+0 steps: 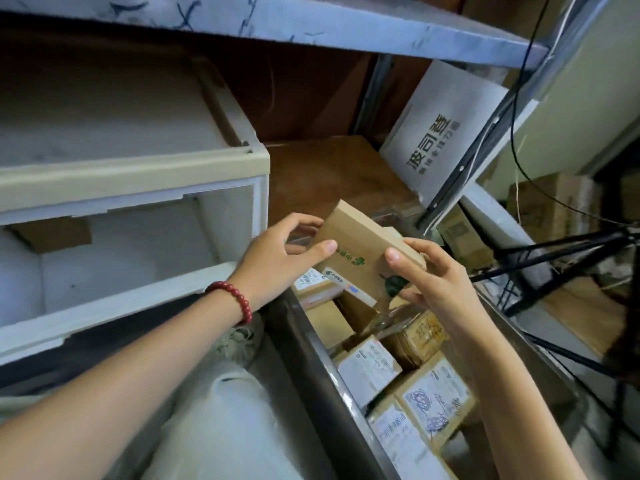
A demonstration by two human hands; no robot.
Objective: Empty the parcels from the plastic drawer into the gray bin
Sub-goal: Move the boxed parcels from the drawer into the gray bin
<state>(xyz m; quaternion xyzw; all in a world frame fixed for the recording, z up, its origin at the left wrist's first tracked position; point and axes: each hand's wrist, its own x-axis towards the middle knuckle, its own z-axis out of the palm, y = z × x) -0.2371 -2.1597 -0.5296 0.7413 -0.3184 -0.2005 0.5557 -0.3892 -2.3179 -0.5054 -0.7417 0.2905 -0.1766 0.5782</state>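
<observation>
A small brown cardboard parcel (360, 244) with green print hangs above the far end of the gray bin (311, 344). My left hand (277, 258) grips its left end between thumb and fingers. My right hand (429, 275) grips its right end, thumb on top. The bin holds several labelled cardboard parcels (429, 389). The white plastic drawer (114, 296) stands pulled out at the left, and another brown parcel (52, 233) shows in its back corner. A red bead bracelet sits on my left wrist.
A beige-topped drawer cabinet (138, 174) fills the left under a metal shelf (311, 26). A white printed box (440, 133) leans at the back right. Black tripod legs (540, 265), cables and more cartons crowd the right. A white bag (221, 410) lies below.
</observation>
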